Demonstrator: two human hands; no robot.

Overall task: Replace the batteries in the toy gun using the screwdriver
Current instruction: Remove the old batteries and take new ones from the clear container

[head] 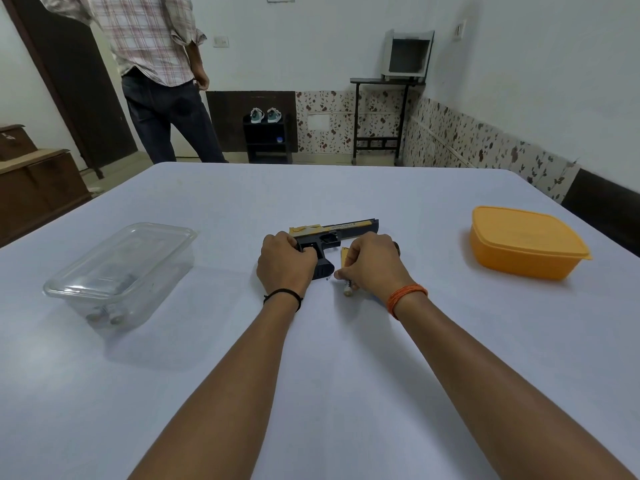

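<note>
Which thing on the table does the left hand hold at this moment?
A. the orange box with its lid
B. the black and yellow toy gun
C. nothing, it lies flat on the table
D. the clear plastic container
B: the left hand is curled round the rear and grip of the toy gun, which lies on the table between the two containers.

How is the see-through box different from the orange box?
The see-through box is clear, so small things show inside it; the orange box is solid, hiding its contents. The see-through box sits left of the hands, the orange box to their right. Both wear lids and rest on the table.
</note>
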